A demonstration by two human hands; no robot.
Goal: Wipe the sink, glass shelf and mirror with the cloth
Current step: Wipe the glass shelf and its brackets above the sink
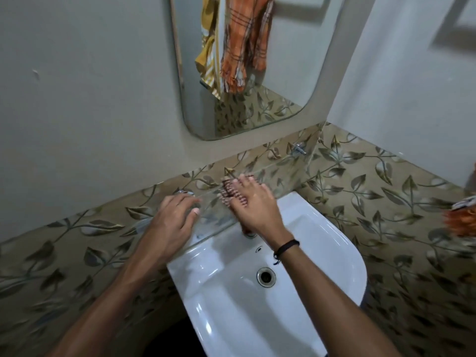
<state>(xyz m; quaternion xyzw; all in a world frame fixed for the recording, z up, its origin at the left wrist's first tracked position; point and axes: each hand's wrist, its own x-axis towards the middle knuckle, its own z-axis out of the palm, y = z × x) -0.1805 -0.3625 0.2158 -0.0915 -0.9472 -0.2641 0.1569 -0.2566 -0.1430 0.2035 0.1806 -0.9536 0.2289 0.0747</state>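
My right hand [253, 203] lies flat with spread fingers on a dark brown patterned cloth [226, 191], pressing it onto the glass shelf [279, 176] above the sink. The hand covers most of the cloth. My left hand [171, 219] rests on the left part of the shelf, fingers relaxed, next to a chrome bracket [186, 193]. Under the shelf is the white sink [316, 256] with its round drain [266, 277]. The mirror [283, 60] hangs on the wall above and reflects hanging orange and yellow towels.
A second chrome bracket [298, 148] holds the shelf's right end by the corner. Leaf-patterned tiles [373, 202] cover the lower walls. An orange fabric [459, 222] shows at the right edge. A bit of chrome tap [249, 235] peeks out below my right wrist.
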